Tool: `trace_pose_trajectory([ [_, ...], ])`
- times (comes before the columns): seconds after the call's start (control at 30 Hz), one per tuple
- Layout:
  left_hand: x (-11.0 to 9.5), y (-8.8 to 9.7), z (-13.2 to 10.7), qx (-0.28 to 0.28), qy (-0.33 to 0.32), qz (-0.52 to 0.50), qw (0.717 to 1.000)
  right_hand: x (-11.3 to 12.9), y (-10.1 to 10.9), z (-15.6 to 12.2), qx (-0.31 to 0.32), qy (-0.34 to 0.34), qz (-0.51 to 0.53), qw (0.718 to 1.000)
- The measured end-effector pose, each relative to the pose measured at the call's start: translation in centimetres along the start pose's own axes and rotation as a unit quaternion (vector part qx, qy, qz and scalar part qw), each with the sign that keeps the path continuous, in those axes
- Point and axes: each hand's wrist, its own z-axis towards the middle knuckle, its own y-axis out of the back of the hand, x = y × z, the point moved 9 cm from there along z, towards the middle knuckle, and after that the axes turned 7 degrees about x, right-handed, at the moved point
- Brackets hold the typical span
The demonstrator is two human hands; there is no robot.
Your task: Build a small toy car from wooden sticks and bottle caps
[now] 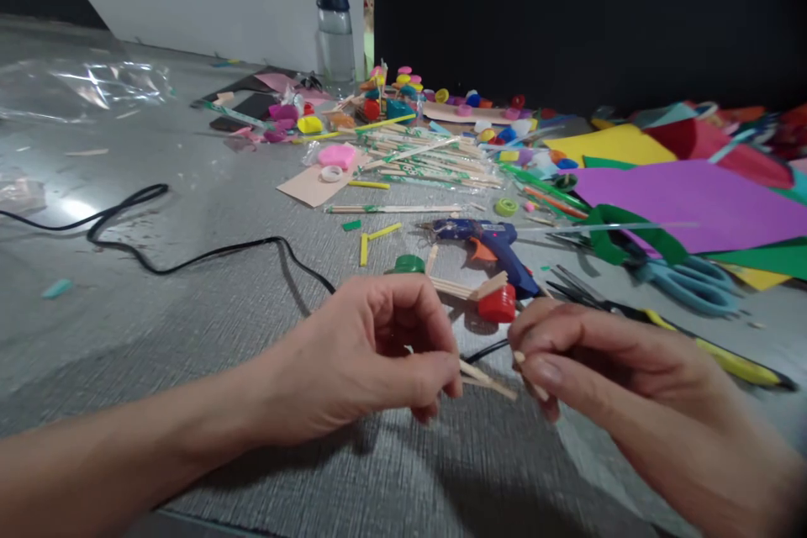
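Thin wooden sticks (488, 382) poke out to the right from between the thumb and fingers of my left hand (394, 353). Close by, my right hand (586, 361) pinches a short piece of wooden stick (535, 378), its end showing by the thumb. The two hands are a small gap apart above the grey table. Just beyond them lies a small build of sticks (460, 287) with a red bottle cap (497, 303) and a green bottle cap (409, 264). My left hand partly hides it. A blue glue gun (488, 242) with an orange trigger rests behind.
Yellow-handled pliers (712, 345) and blue-handled scissors (690, 282) lie at the right, near purple sheets (693, 197). Wrapped sticks (429, 155) are heaped mid-table. A black cord (189, 261) crosses the left side. A water bottle (334, 38) stands at the back.
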Motion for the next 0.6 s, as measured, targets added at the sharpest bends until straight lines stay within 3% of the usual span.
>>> trace_pose_trajectory([
  [0.27, 1.3, -0.7, 0.5, 0.039, 0.055, -0.014, 0.998, -2.1, -2.4, 0.6, 0.08, -0.09, 0.154, 0.981],
  [0.6, 1.8, -0.8, 0.3, 0.056, 0.096, -0.033, 0.993, -1.6, -2.9, 0.8, 0.092, -0.07, 0.167, 0.979],
])
